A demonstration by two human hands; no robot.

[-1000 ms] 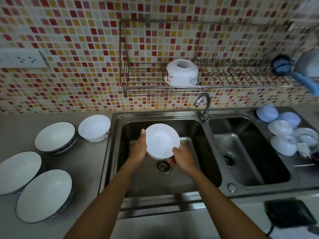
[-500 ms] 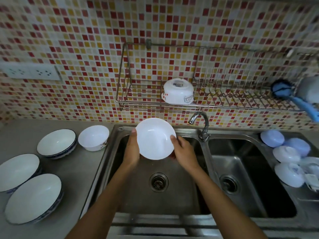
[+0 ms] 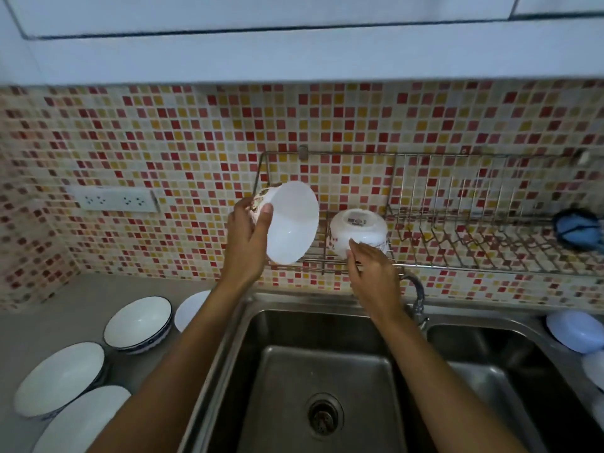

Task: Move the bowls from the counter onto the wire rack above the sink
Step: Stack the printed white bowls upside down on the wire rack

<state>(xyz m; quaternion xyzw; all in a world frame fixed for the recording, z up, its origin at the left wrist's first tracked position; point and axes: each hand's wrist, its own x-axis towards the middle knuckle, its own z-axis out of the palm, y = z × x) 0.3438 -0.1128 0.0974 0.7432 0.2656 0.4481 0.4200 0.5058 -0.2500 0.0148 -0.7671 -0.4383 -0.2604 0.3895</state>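
Note:
My left hand (image 3: 245,238) grips a white bowl (image 3: 291,223) by its rim, tilted on its side with the opening facing right, in front of the left end of the wire rack (image 3: 457,256). A second white bowl (image 3: 359,231) rests upside down on the rack just to the right. My right hand (image 3: 371,271) is raised below that bowl, fingertips touching its lower edge, fingers apart. On the counter at the left stand a blue-rimmed bowl (image 3: 139,323), a small white bowl (image 3: 189,308) partly hidden by my left arm, and two wide bowls (image 3: 60,377) (image 3: 83,420).
A double steel sink (image 3: 294,371) lies below the rack, with a faucet (image 3: 416,297) between the basins. Pale lids or bowls (image 3: 570,331) sit at the right edge. A blue scrubber (image 3: 577,228) hangs at the rack's right end. A wall socket (image 3: 112,200) is at the left.
The bowl rose from over the sink up to the rack's left end and tipped sideways. My right hand let go of it and moved to the upside-down bowl. The view tilted upward.

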